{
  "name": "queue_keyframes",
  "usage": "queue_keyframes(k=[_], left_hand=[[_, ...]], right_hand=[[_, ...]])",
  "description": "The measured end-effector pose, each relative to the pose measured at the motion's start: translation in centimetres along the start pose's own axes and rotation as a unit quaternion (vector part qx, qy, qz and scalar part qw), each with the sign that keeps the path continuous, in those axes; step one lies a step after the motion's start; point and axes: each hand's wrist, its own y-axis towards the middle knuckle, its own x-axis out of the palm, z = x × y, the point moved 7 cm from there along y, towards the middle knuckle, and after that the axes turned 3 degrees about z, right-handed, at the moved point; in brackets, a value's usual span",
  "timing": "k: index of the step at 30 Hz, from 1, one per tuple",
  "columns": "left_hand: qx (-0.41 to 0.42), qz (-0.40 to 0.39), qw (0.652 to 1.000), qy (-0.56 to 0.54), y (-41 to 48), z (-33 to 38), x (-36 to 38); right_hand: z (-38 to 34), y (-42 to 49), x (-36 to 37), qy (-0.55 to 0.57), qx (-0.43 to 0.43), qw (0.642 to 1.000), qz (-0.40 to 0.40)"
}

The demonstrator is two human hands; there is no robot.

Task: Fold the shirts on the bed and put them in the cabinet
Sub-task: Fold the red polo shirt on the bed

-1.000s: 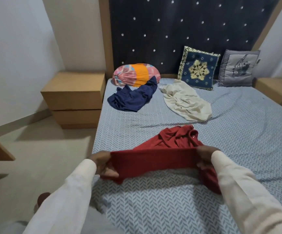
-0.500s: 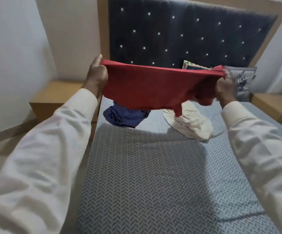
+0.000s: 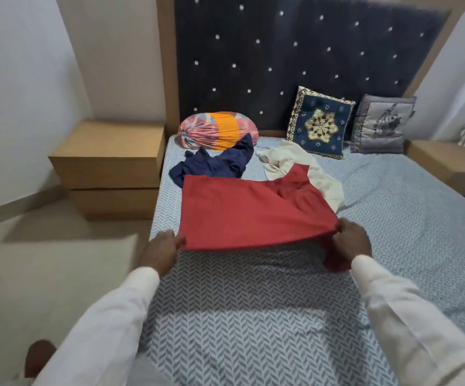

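Indoor light is moderate and even; its source cannot be told. A soft shadow lies on the bed [image 3: 392, 218] under the raised near edge of the red shirt [image 3: 239, 213], with a darker band across the sheet toward the foot edge. The nightstand [image 3: 108, 162] casts shadow on the floor [image 3: 44, 274]. The headboard [image 3: 281, 37] studs glint. The walls [image 3: 16, 65] lean at the frame edges. The sleeves [image 3: 108, 330] are blurred.

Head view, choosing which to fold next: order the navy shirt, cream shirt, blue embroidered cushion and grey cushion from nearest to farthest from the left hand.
From the left hand:
1. Navy shirt, just beyond, left side.
2. Cream shirt, middle, off to the right.
3. Blue embroidered cushion, far end, centre-right.
4. Grey cushion, far end, rightmost.
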Motion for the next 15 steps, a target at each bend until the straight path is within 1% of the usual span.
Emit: queue_keyframes(k=[3,5,7,11,15], left_hand=[[0.019,-0.041,0.999,-0.004,-3.8,0.2,3.3],[0.052,-0.065,0.996,0.015,-5.9,1.3,4.2],[0.066,-0.094,0.993,0.031,-7.5,2.1,5.1],[0.044,-0.143,0.984,0.097,-10.3,1.8,5.9],[0.034,-0.172,0.971,0.163,-13.5,1.4,6.1]], right_hand=[[3.1,-3.4,2.7,-0.107,-0.022,0.993,-0.047],[4.6,-5.2,3.2,-0.166,-0.032,0.984,-0.055],[5.5,-6.5,2.7,-0.181,-0.033,0.982,-0.040],[5.8,-9.1,1.8,-0.202,-0.057,0.977,-0.034],[6.7,-12.7,1.1,-0.206,-0.049,0.977,-0.026]])
